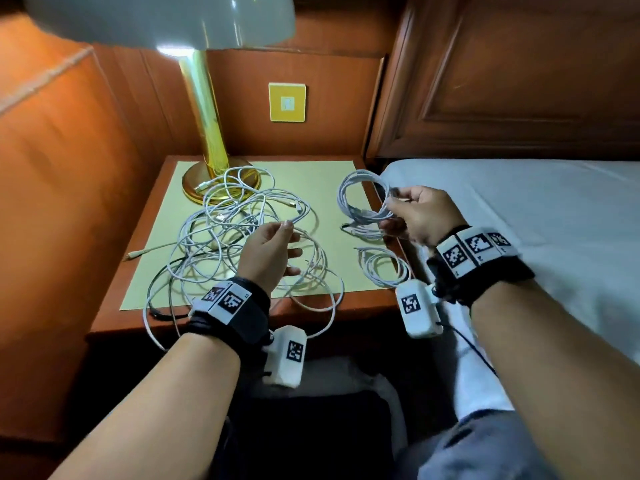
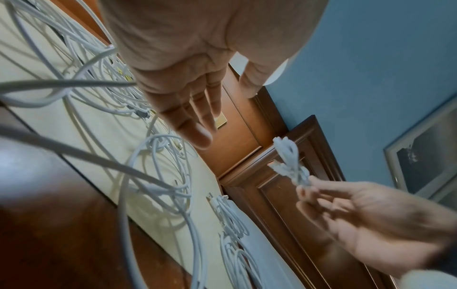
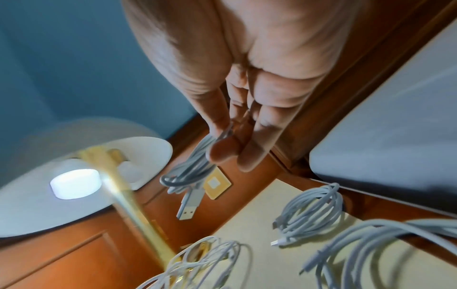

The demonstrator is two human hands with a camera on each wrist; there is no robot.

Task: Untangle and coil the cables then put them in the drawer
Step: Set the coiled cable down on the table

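Note:
A tangle of white cables (image 1: 239,230) sprawls over the cream mat (image 1: 311,178) on the wooden nightstand, with loops hanging over its front edge. My left hand (image 1: 273,251) hovers over the tangle with fingers (image 2: 195,117) straight and apart, holding nothing. At the nightstand's right side, my right hand (image 1: 412,216) pinches a coiled white cable (image 1: 360,199) and holds it above the surface. In the right wrist view that coil (image 3: 188,172) hangs from my fingertips (image 3: 222,150), its USB plug (image 3: 189,205) dangling. Two other coiled cables (image 1: 384,268) (image 1: 365,232) lie on the mat's right part.
A gold lamp (image 1: 211,147) stands at the back left of the nightstand, its base under part of the tangle and its white shade (image 1: 156,19) overhead. A white bed (image 1: 519,220) borders the right. Wooden panels with a yellow switch plate (image 1: 287,102) close the back.

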